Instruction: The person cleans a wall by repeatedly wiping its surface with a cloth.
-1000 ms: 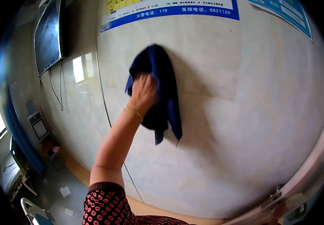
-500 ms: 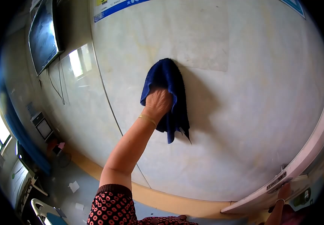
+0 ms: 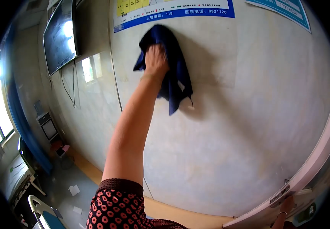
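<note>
My left hand (image 3: pixel 156 59) is raised against the pale wall (image 3: pixel 211 133), pressing a dark blue cloth (image 3: pixel 177 72) to it. The cloth drapes over the fingers and hangs down to the right of the wrist. Its top edge lies just under the blue strip of a poster (image 3: pixel 172 16). At the lower right, small and dim, my right hand (image 3: pixel 288 204) is by the door's edge (image 3: pixel 306 173), just below a metal fitting. Its fingers are too unclear to make out.
A screen (image 3: pixel 60 38) hangs at the upper left with dangling cables. A teal notice (image 3: pixel 287 9) is at the upper right. Along the left are a window, a blue curtain (image 3: pixel 23 118), a small cabinet (image 3: pixel 48 126), a bed and a chair (image 3: pixel 39 213). Papers (image 3: pixel 74 190) lie on the floor.
My left hand and the cloth first went lower on the wall, then moved up to just under the poster. The view tilted down and back up. My right hand stays by the door's edge.
</note>
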Demonstrator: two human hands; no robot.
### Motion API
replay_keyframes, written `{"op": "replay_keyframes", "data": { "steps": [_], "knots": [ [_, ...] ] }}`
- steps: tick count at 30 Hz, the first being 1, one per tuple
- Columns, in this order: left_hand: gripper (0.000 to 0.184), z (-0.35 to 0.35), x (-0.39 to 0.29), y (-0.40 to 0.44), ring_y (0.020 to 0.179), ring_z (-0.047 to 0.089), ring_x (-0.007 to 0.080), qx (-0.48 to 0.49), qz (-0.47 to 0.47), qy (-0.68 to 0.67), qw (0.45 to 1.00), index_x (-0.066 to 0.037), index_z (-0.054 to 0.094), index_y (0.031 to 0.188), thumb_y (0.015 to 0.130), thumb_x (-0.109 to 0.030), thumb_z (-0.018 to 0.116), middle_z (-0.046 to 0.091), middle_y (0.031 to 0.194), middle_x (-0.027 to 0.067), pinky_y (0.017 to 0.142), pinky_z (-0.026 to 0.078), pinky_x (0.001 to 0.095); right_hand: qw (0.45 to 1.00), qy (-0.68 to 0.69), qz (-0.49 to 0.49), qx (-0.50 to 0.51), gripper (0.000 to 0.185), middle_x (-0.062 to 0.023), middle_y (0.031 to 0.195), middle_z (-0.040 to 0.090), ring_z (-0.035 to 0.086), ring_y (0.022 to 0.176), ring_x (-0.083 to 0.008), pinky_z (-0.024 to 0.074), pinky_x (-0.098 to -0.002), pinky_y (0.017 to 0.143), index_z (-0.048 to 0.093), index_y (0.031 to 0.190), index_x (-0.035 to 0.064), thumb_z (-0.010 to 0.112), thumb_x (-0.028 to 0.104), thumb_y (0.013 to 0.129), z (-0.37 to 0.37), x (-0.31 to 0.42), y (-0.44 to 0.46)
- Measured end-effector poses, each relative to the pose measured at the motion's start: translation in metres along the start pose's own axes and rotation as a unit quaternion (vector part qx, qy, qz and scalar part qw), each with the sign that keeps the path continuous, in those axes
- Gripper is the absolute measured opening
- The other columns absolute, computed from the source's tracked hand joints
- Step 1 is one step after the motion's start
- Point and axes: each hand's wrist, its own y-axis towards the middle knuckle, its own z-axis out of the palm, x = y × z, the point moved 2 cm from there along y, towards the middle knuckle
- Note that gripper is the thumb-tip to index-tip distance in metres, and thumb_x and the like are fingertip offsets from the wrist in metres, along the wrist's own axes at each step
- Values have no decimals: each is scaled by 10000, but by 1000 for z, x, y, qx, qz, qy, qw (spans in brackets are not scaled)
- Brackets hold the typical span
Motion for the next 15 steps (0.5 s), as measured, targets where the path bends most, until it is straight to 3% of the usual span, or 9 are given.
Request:
{"op": "replay_keyframes", "data": {
  "steps": [2,5,7,8,10,12,14,15],
  "knots": [
    [297,-2,-7,-22,882,443,292,135,-46,-23,989,-40,509,889,601,-109,535,477,885,136,760,363,360,1000,-23,-8,11,198,-127,779,576,585,690,-232,483,-324,594,548,821,9,376,106,841,1,3,1],
    [296,-21,-10,-16,883,448,296,214,-126,-117,962,-45,512,898,609,-105,532,479,879,139,750,371,365,998,-55,5,38,203,-115,784,567,583,688,-221,483,-315,599,550,846,5,368,95,848,-2,6,-1],
    [304,-1,4,-19,885,453,297,183,-81,-25,979,-51,513,915,616,-104,529,483,882,138,745,377,367,998,-67,-3,-20,210,-129,774,570,581,683,-222,480,-323,602,550,857,-10,385,120,849,10,1,1],
    [304,-2,5,-14,885,453,297,182,-82,-23,980,-51,513,915,616,-104,529,483,882,138,745,377,367,998,-66,-3,-21,210,-129,774,570,581,683,-222,480,-323,602,550,857,-10,385,120,849,-3,7,2],
    [303,-7,5,-2,884,452,293,54,-74,-21,996,-58,513,924,624,-99,522,483,885,135,756,375,366,997,26,60,49,216,-145,771,574,578,686,-239,476,-341,604,551,852,-20,391,127,844,-29,16,-3],
    [318,12,13,9,891,453,291,48,-68,4,997,-49,511,940,626,-95,519,488,917,133,759,374,365,995,38,79,38,217,-149,770,576,576,690,-250,474,-350,602,552,850,-20,392,127,841,-13,9,-3],
    [329,14,16,23,917,448,297,-54,-40,9,998,-40,509,961,638,-96,515,489,955,140,762,371,360,994,50,97,24,218,-153,770,578,574,693,-261,471,-359,601,553,849,-20,392,127,837,-3,4,-1],
    [329,11,12,27,917,448,297,-52,-39,8,998,-40,509,961,638,-96,515,489,955,140,762,371,360,994,65,84,10,219,-154,769,577,571,692,-272,470,-361,603,553,843,-18,385,123,837,-2,4,0]
  ]
}}
